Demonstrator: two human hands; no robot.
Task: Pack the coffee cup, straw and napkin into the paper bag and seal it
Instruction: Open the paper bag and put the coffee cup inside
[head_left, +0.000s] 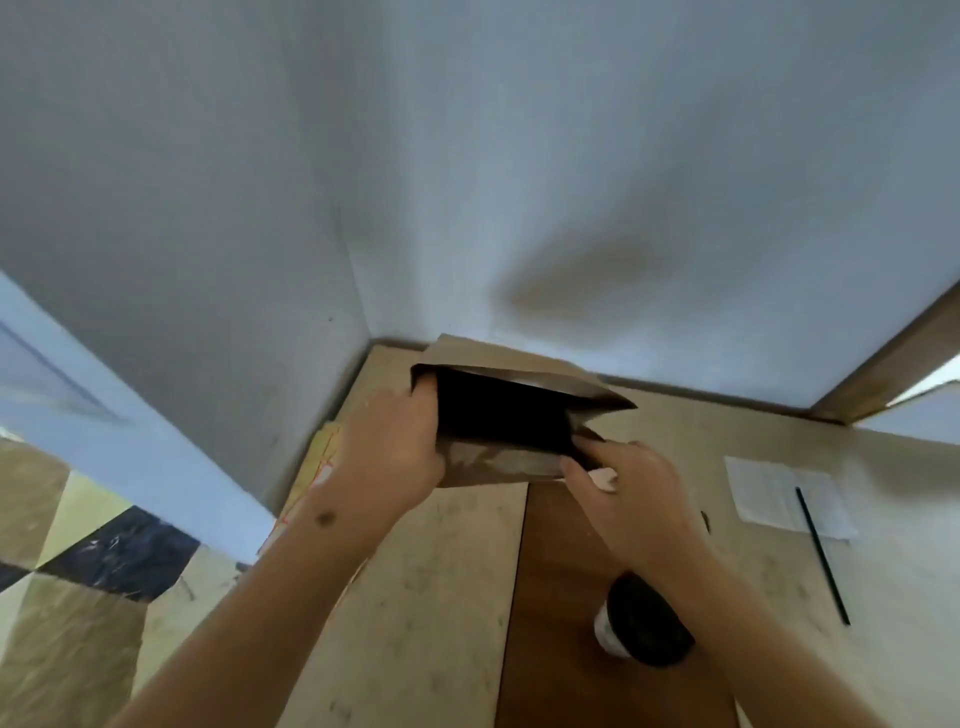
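A brown paper bag (498, 358) stands in the table's far corner by the wall, its mouth spread wide and dark inside. My left hand (384, 447) grips the left side of the mouth, fingers reaching in. My right hand (628, 493) pinches the bag's near right rim. A white coffee cup with a black lid (644, 626) stands on the table under my right forearm. A white napkin (769, 493) lies flat at the right, with a thin black straw (823, 558) lying across its lower edge.
The table (426, 597) is pale wood with a darker brown strip down the middle. White walls meet just behind the bag. A wooden frame (893, 358) runs at the right. Yellowish papers (317, 462) lie at the table's left edge; patterned floor shows lower left.
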